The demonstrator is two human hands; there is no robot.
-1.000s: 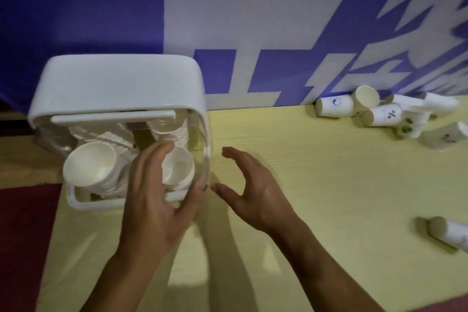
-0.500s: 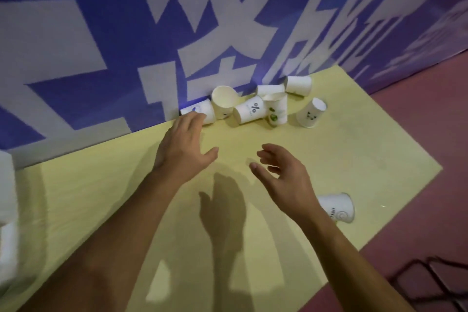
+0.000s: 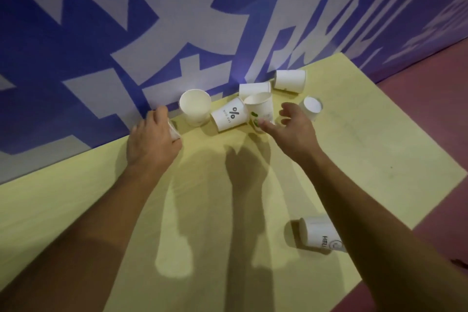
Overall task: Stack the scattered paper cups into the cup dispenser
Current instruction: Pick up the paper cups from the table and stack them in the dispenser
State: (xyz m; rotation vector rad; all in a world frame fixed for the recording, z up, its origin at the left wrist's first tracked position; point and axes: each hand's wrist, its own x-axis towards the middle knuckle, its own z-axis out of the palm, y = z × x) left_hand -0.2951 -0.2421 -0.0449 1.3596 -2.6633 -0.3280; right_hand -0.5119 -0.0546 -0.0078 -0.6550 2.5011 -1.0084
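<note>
Both hands have advanced to twelve o'clock; left hand (image 3: 152, 142) now grips the leftmost cup (image 3: 174, 132); right hand (image 3: 293, 129), fingers spread, thumb at the green-printed cup (image 3: 260, 109); collection under way.

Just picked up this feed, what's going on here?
A person is gathering paper cups scattered on a yellow table against a blue wall. The left hand is curled over the wall-side cup. The right hand, open, reaches for the green-printed cup in the cluster. A lone cup lies on its side near the right forearm. The dispenser is out of view.
</note>
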